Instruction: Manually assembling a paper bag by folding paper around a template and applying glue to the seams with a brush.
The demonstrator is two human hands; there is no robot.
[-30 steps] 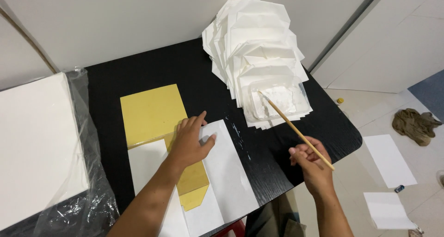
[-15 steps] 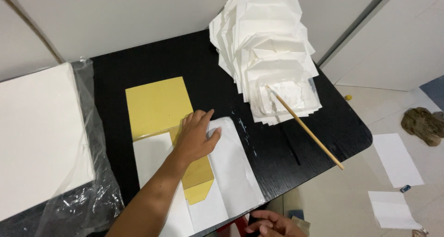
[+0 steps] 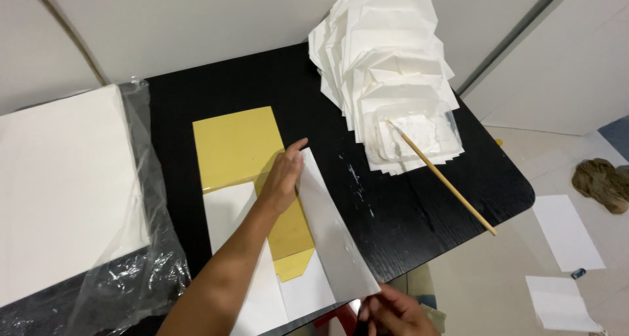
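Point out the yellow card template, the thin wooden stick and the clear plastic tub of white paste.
yellow card template (image 3: 232, 146), head view, bare upper face
thin wooden stick (image 3: 452, 185), head view, mid-shaft
clear plastic tub of white paste (image 3: 419, 131), head view, paste inside

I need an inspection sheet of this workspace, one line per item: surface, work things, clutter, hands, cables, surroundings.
Surface: black table, white smears near the middle.
Work things: white paper sheet with one flap lifted, over a yellow template.
Clutter: pile of folded white papers; clear tray of white paste; wooden stick resting in it; white block on plastic wrap.
Hands: left hand flat on the fold; right hand pinching the flap's near corner.
Cables: nothing seen.
Surroundings: white wall; loose sheets and a brown rag on the floor.
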